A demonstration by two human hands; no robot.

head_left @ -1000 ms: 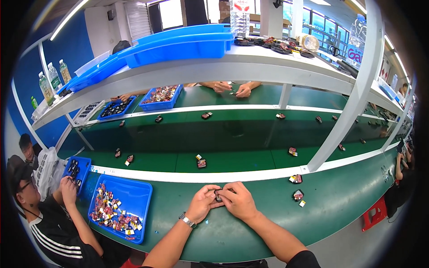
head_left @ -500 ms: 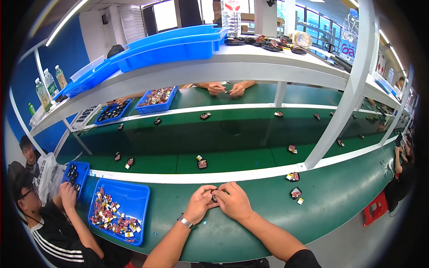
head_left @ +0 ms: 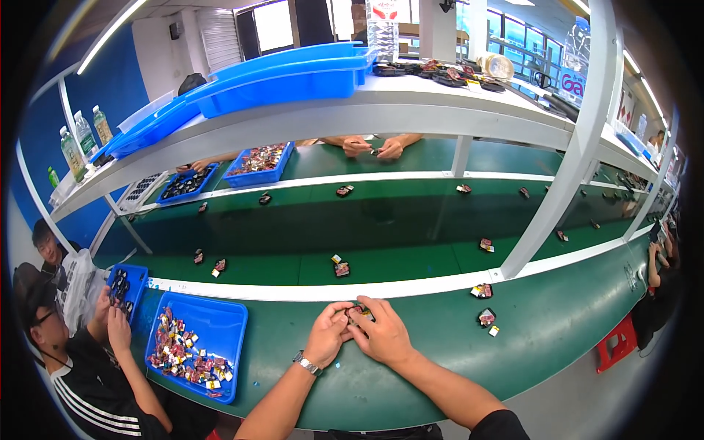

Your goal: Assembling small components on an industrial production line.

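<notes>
I have both hands in front of me over the green counter (head_left: 433, 367), to the right of the large blue tray (head_left: 226, 328), which I use to place everything here. Right of that tray, my left hand (head_left: 328, 342) and my right hand (head_left: 387, 340) meet and grasp one small dark piece (head_left: 358, 311) between the fingers, with a bit of red showing; the fingers cover much of it, so I cannot make out its finer detail. A silver watch (head_left: 309, 363) sits on my left wrist. The tray itself holds a loose heap of small red, white and yellow parts (head_left: 183, 353). Much farther right of the tray, two black-and-red pieces (head_left: 482, 291) lie on the counter near each other. Beyond the tray, past a white rail (head_left: 330, 291), more such pieces (head_left: 342, 268) lie spaced out on a green belt (head_left: 411, 273). To the tray's far left corner stands a smaller blue tray (head_left: 142, 280) of black parts, and left of the large tray sits a co-worker (head_left: 92, 381) whose hands are raised close together.
</notes>
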